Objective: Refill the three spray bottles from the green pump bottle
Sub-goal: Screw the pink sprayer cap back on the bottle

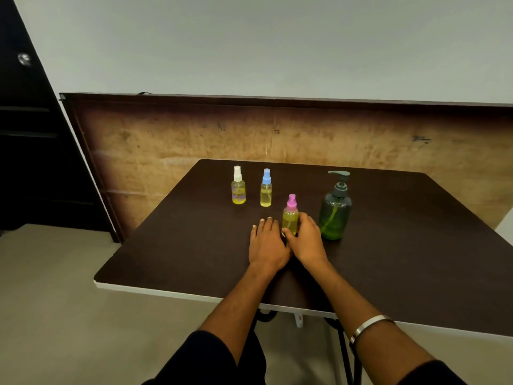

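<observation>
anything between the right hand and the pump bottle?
Nothing visible. The right hand grips the pink-capped spray bottle, and the pump bottle stands just right of it with bare table between. The left hand lies flat on the other side, out of the way.

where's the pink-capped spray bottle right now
In the head view the pink-capped spray bottle stands upright near the table's middle, held by the right hand, just left of the green pump bottle.
</observation>
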